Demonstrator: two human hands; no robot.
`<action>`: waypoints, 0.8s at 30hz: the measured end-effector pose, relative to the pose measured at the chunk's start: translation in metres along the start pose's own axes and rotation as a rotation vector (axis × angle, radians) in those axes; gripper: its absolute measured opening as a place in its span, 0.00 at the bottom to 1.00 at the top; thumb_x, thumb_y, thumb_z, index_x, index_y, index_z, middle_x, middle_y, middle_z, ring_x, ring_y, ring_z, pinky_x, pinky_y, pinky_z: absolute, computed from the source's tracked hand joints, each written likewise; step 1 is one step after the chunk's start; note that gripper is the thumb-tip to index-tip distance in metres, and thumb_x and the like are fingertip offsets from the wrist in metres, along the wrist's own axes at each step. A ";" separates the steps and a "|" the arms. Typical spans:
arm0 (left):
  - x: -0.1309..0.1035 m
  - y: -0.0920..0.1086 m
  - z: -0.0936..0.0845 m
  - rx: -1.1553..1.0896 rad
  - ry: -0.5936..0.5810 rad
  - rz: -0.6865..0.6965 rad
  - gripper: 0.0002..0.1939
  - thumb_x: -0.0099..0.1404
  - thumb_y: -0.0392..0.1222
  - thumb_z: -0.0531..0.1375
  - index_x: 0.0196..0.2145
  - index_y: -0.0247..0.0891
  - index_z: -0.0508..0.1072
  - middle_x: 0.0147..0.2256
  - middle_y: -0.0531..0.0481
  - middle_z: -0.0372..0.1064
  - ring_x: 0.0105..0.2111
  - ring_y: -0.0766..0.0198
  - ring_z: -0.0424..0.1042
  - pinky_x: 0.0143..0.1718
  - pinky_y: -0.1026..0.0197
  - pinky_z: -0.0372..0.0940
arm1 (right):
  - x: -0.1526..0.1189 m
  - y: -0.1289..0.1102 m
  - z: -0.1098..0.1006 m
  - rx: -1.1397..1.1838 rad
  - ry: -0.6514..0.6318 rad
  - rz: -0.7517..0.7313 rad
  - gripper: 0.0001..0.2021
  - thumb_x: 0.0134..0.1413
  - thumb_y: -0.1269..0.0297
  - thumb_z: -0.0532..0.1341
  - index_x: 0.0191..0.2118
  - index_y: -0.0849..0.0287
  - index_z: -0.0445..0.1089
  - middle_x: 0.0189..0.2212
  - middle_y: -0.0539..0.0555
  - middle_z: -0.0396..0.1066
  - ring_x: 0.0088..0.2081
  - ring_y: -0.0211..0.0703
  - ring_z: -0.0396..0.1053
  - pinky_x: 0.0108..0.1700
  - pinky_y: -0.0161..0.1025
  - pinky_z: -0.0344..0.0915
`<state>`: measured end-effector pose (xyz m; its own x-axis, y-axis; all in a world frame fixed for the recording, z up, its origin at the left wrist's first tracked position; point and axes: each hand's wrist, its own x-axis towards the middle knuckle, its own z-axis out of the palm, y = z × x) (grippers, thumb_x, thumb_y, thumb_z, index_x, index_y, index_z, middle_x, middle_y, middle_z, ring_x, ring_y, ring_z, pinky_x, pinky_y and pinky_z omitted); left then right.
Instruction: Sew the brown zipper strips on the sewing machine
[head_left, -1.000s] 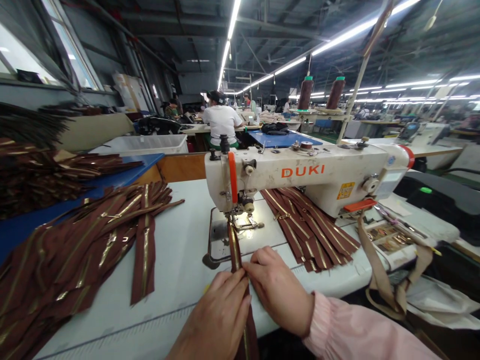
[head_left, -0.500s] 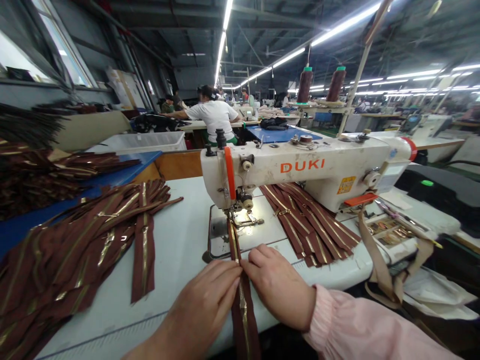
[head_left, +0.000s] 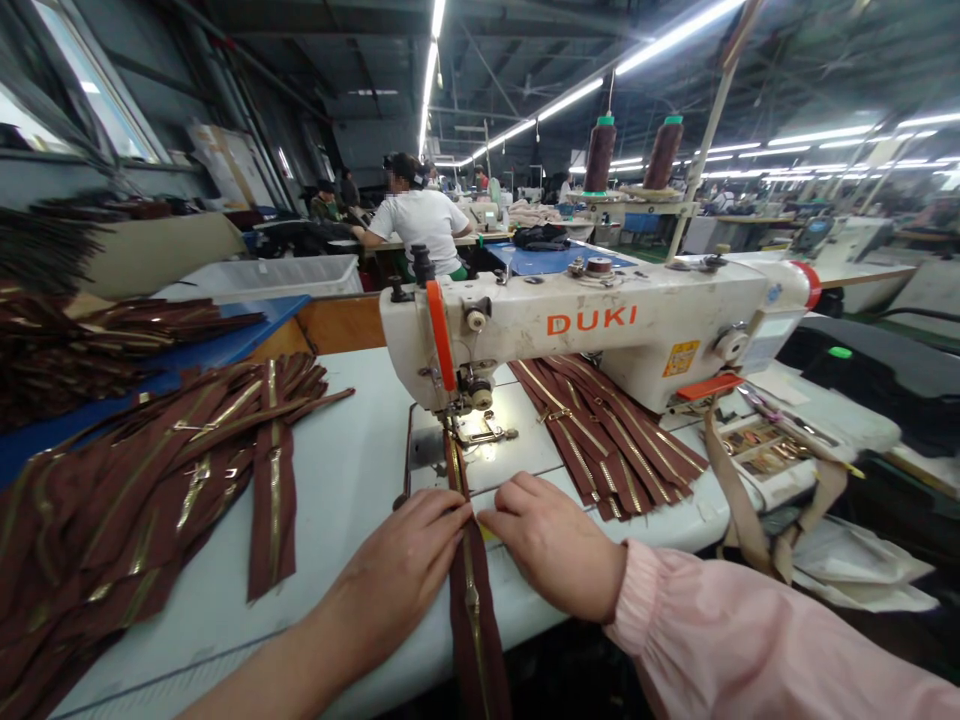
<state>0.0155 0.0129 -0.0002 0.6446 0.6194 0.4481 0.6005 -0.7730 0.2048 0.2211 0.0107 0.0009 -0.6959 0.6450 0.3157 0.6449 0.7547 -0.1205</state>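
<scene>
A brown zipper [head_left: 474, 625] with gold teeth runs from under the presser foot of the white sewing machine [head_left: 517, 325] towards me and hangs over the table's front edge. My left hand [head_left: 405, 575] lies along its left side, fingers together and pinching the tape in front of the needle plate. On the other side my right hand [head_left: 559, 545] is curled closed, its fingertips at the zipper's right edge. A small yellow patch shows beneath those fingertips; what it is I cannot make out. The right arm wears a pink sleeve [head_left: 720, 610].
Brown zippers [head_left: 135, 490] lie heaped on the left, and more zippers [head_left: 615, 440] fan out behind the needle. A parts tray [head_left: 772, 450] holds small metal pieces at right. Two thread cones [head_left: 600, 157] stand behind the machine. A co-worker in a white shirt [head_left: 420, 220] sits farther back.
The view has shifted slightly, moving the scene left and up. My right fingertips have come slightly away to the right along the zipper. The co-worker's outstretched arm has drawn in.
</scene>
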 end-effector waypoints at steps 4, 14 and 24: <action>0.001 0.001 0.000 -0.013 -0.005 -0.018 0.15 0.66 0.30 0.48 0.43 0.37 0.71 0.40 0.45 0.70 0.42 0.58 0.69 0.44 0.55 0.69 | 0.000 0.002 0.002 0.046 0.033 -0.021 0.09 0.62 0.72 0.52 0.43 0.61 0.68 0.34 0.54 0.65 0.39 0.44 0.58 0.41 0.40 0.59; -0.001 0.001 -0.001 -0.011 -0.023 -0.021 0.15 0.66 0.30 0.49 0.45 0.36 0.71 0.41 0.44 0.70 0.43 0.58 0.69 0.45 0.55 0.69 | 0.007 -0.002 0.003 -0.064 -0.006 -0.117 0.05 0.60 0.70 0.55 0.35 0.62 0.68 0.34 0.56 0.64 0.38 0.46 0.57 0.34 0.40 0.58; -0.004 -0.003 0.000 0.106 -0.049 -0.013 0.16 0.66 0.31 0.50 0.48 0.38 0.71 0.51 0.43 0.69 0.52 0.55 0.67 0.52 0.49 0.65 | 0.001 -0.004 0.002 -0.032 0.018 -0.056 0.07 0.62 0.69 0.52 0.40 0.62 0.66 0.35 0.54 0.64 0.39 0.46 0.58 0.38 0.42 0.58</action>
<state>0.0113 0.0125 -0.0023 0.6573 0.6373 0.4023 0.6541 -0.7475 0.1157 0.2168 0.0084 0.0000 -0.7252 0.5997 0.3384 0.6155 0.7848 -0.0719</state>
